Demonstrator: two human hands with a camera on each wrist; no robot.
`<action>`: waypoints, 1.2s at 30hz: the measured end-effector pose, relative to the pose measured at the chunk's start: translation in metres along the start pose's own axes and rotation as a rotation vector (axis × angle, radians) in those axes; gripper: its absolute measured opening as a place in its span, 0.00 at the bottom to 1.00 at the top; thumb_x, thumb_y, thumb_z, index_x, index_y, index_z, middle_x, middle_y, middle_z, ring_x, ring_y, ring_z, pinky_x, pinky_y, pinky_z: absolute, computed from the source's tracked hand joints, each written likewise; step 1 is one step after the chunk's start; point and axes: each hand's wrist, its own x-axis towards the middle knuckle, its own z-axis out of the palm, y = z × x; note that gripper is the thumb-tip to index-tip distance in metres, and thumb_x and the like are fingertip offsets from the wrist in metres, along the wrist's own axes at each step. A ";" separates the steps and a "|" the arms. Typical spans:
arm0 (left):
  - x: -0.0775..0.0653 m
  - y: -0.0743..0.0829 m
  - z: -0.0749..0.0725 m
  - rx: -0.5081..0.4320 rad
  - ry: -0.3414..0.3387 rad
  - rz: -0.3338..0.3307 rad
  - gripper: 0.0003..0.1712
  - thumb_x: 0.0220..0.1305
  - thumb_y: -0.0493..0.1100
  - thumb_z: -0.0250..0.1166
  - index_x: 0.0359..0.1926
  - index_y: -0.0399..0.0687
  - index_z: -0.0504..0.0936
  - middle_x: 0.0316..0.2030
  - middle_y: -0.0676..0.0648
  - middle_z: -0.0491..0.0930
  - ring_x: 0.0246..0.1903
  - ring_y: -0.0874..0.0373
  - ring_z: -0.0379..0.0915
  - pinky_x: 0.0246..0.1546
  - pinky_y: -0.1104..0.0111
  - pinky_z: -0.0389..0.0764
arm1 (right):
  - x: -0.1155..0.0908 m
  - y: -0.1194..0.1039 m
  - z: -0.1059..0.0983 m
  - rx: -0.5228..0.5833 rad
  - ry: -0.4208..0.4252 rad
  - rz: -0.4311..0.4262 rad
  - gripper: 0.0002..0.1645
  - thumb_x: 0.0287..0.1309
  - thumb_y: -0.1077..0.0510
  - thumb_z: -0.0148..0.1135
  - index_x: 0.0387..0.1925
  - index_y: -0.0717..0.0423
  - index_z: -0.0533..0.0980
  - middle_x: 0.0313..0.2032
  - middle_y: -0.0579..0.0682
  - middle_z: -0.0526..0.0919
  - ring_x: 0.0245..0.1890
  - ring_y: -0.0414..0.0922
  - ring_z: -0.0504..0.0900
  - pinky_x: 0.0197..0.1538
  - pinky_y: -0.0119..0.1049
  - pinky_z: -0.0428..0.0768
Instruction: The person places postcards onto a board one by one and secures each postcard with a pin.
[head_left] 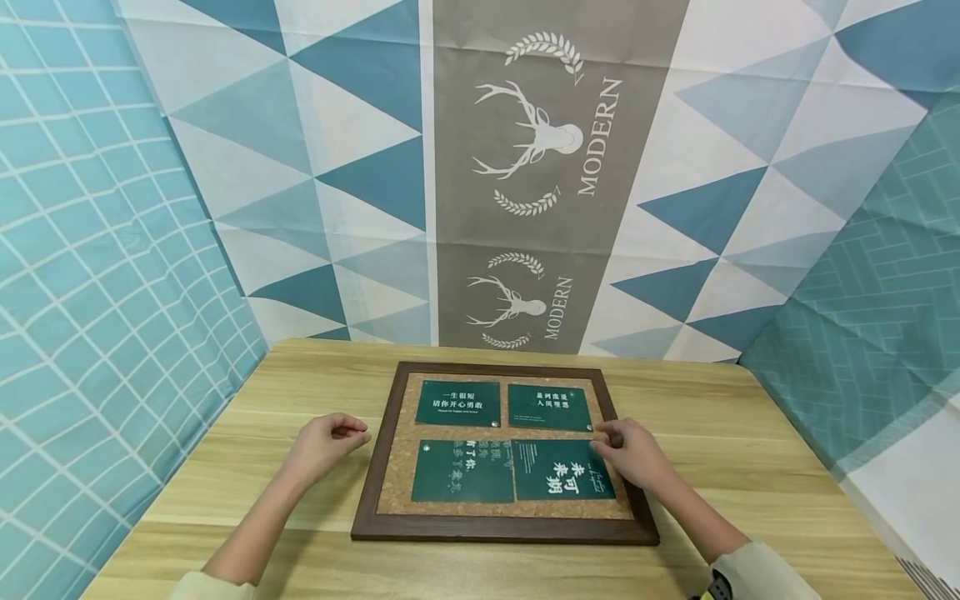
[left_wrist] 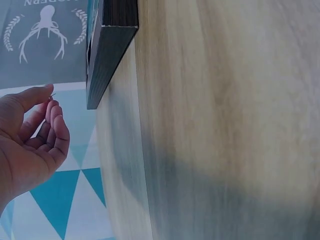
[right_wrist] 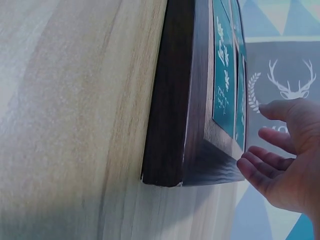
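Note:
A cork board [head_left: 397, 500] in a dark brown wooden frame lies on the table, with several green cards bearing white writing on it. Left of the frame, my left hand [head_left: 330, 446] pinches a small thumbtack [left_wrist: 53, 95] between thumb and index finger; its thin metal point pokes out. Over the board's right side, my right hand [head_left: 633, 454] has its fingers relaxed and parted, the fingertips right at the upper edge of the lower right card [head_left: 562, 471]. Round silver tack heads show on the lower left card [head_left: 450, 483], the upper left card [head_left: 457, 402] and the upper right card [head_left: 547, 408].
The light wood table [head_left: 300, 533] extends around the frame on all sides. A patterned cloth wall [head_left: 525, 167] with deer prints rises behind it. Blue tiled cloth [head_left: 112, 292] hangs at the left, and a watch [head_left: 720, 586] shows at my right sleeve.

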 end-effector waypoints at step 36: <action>-0.003 0.011 0.013 -0.055 -0.006 0.001 0.12 0.59 0.46 0.66 0.39 0.43 0.83 0.34 0.48 0.83 0.31 0.63 0.73 0.30 0.72 0.75 | -0.008 -0.010 0.016 -0.019 -0.043 -0.061 0.20 0.51 0.56 0.68 0.47 0.57 0.80 0.48 0.54 0.78 0.42 0.46 0.77 0.40 0.41 0.77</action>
